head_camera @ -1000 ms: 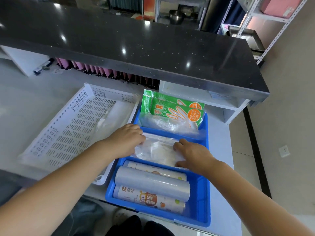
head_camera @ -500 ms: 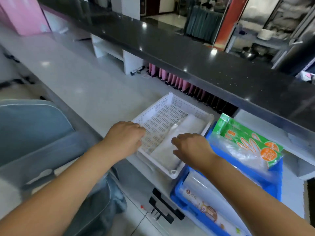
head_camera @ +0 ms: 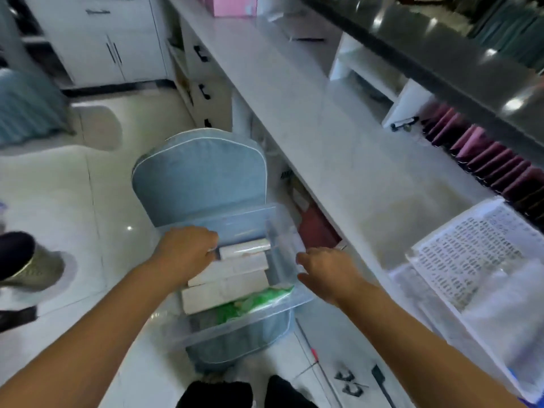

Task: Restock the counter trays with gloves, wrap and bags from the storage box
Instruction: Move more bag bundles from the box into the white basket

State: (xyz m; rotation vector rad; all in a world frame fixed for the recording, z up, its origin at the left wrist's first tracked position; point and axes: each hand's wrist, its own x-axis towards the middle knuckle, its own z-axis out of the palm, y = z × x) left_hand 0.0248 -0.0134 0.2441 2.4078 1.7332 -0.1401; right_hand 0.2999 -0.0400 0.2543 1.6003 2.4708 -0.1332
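A clear plastic storage box [head_camera: 232, 326] sits on a blue cushioned chair [head_camera: 200, 172] below the counter. Inside lie three long white boxes [head_camera: 232, 270] stacked side by side, with a green glove packet [head_camera: 259, 298] in front of them. My left hand [head_camera: 184, 254] reaches into the box with curled fingers at the left end of the top white box; its fingertips are hidden. My right hand [head_camera: 323, 272] hovers by the box's right wall with loosely curled fingers and holds nothing. The white perforated tray [head_camera: 471, 254] lies blurred on the counter at the right.
The white counter [head_camera: 323, 128] runs diagonally above the chair, under a black upper ledge [head_camera: 471, 69]. Pink packets [head_camera: 494, 163] stand in a row below that ledge. A shoe [head_camera: 26, 263] rests on the glossy floor at the left. White cabinets [head_camera: 112, 39] stand behind.
My view has swung left from the counter trays down to the storage box on the chair. Both hands left the white tray and moved to the clear box.
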